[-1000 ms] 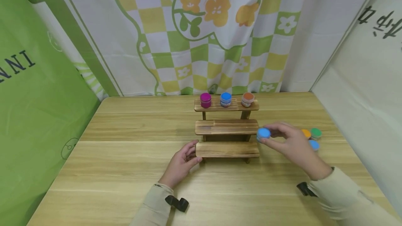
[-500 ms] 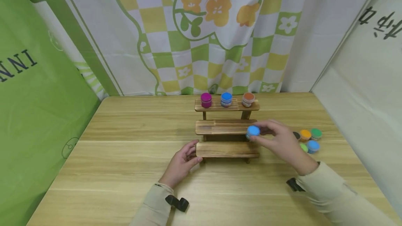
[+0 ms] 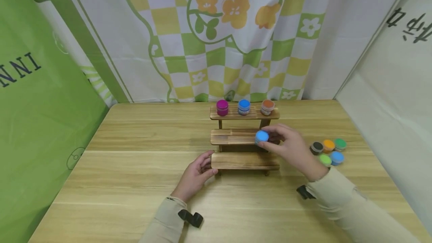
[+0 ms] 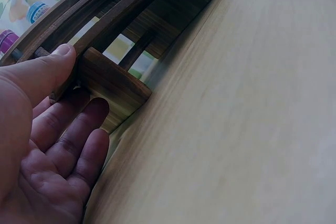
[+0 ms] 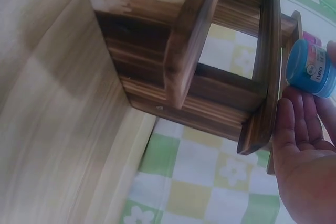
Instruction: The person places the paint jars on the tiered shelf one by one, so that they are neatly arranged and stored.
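Note:
My right hand (image 3: 287, 145) pinches a small paint jar with a light blue lid (image 3: 261, 137) between thumb and fingers, at the right part of the middle step of a three-tier wooden stand (image 3: 245, 160). In the right wrist view the jar (image 5: 311, 69) shows a printed label; whether its base touches the step I cannot tell. My left hand (image 3: 193, 178) grips the left end of the lowest step, thumb (image 4: 60, 59) at the front edge and fingers beneath. On the top step stand a magenta jar (image 3: 222, 108), a blue jar (image 3: 244, 107) and an orange-brown jar (image 3: 267, 107).
Right of the stand, several jars sit on the wooden table (image 3: 135, 198): black (image 3: 316, 148), orange (image 3: 328, 146), green (image 3: 340, 144), lime green (image 3: 325, 159) and blue (image 3: 336, 158). A patterned curtain (image 3: 229, 59) hangs behind the table.
My right hand has carried the light blue jar leftward from beside the stand to its middle step, uncovering the black and lime green jars. The left hand stays at the lowest step.

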Motion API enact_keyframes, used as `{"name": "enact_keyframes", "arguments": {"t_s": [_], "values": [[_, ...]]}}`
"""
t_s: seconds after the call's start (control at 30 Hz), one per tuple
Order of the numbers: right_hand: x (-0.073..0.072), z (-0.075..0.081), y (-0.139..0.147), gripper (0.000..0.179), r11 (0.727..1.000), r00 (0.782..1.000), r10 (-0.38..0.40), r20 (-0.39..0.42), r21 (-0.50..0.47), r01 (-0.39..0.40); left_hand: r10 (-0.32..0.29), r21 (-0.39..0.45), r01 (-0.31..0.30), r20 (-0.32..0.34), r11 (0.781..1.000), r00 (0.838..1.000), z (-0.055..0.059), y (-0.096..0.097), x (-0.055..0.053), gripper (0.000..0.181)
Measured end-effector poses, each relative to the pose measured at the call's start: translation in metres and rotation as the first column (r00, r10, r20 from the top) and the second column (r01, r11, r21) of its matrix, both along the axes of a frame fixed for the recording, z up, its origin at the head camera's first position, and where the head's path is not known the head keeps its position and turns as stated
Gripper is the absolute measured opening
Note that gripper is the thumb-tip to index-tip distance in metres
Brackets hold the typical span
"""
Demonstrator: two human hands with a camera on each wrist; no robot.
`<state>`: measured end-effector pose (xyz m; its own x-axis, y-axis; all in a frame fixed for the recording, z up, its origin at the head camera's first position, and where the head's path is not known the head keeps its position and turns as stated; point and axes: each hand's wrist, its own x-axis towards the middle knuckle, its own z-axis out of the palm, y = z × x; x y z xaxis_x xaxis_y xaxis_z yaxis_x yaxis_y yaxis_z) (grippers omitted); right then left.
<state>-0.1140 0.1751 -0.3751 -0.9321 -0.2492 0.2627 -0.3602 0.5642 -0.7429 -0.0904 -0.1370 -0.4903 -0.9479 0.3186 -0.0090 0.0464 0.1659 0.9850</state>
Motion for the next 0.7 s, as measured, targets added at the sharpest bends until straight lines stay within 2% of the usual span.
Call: {"name": "enact_keyframes", "arguments": {"t_s": [0.2, 0.47, 0.7], "values": [[-0.006, 0.001, -0.008, 0.037, 1.000, 0.998, 0.010, 0.059, -0.023, -0.008, -0.002, -0.003, 0.002, -0.001, 1.000, 1.000, 0.000, 0.000, 0.000, 0.063], [-0.012, -0.002, -0.021, 0.033, 0.999, 0.999, 0.027, 0.031, -0.048, -0.025, -0.006, -0.001, 0.006, -0.003, 1.000, 1.000, 0.001, 0.000, 0.000, 0.063], [-0.016, 0.000, -0.033, 0.034, 0.998, 0.998, 0.043, 0.039, -0.051, -0.041, -0.002, -0.001, 0.002, 0.000, 1.000, 1.000, 0.000, 0.000, 0.000, 0.063]]}}
